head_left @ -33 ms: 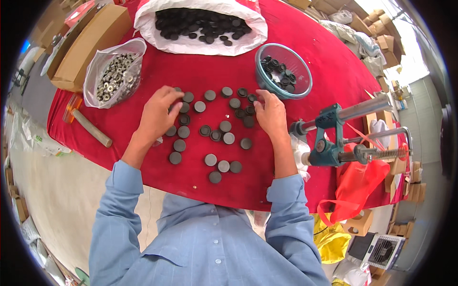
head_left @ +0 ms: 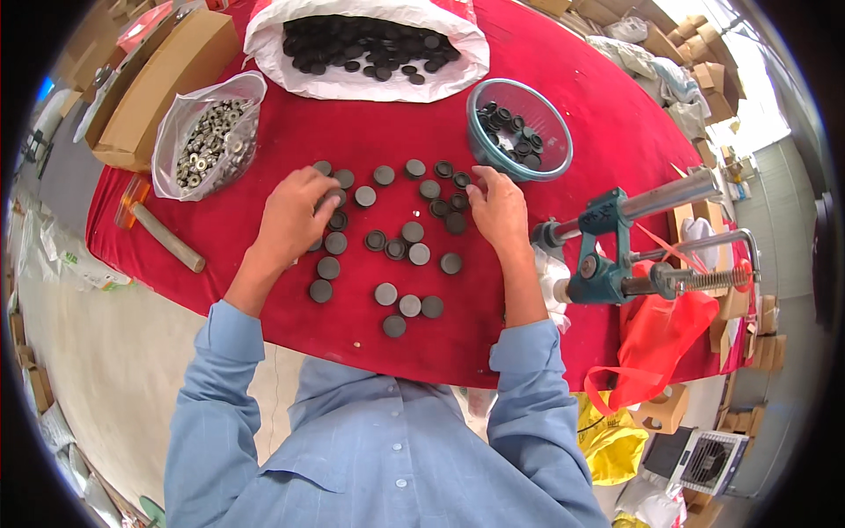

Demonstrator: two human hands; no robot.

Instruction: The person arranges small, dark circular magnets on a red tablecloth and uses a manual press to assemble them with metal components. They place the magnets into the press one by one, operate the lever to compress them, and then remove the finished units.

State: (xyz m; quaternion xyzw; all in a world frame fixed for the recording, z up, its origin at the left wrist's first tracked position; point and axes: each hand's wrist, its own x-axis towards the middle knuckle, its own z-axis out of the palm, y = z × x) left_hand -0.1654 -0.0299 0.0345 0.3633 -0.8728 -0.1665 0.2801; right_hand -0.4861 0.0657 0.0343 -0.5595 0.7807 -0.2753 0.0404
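Head view: a dark round cap [head_left: 337, 195] lies by the thumb and fingertips of the left hand [head_left: 293, 209], well apart from the right hand [head_left: 500, 207]; being round, it shows no long axis. The left hand is half-curled (whether it grips the cap, I cannot tell). The right hand is loosely open, just beside a hollow black cap [head_left: 461, 180]. Since the earlier frame, the left hand has drawn slightly back, covering most of a third cap [head_left: 314, 247]; the right hand hardly differs.

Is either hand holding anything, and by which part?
Can't be told: the left hand partly hides a cap, the right hand is beside others; no clear grip shows.
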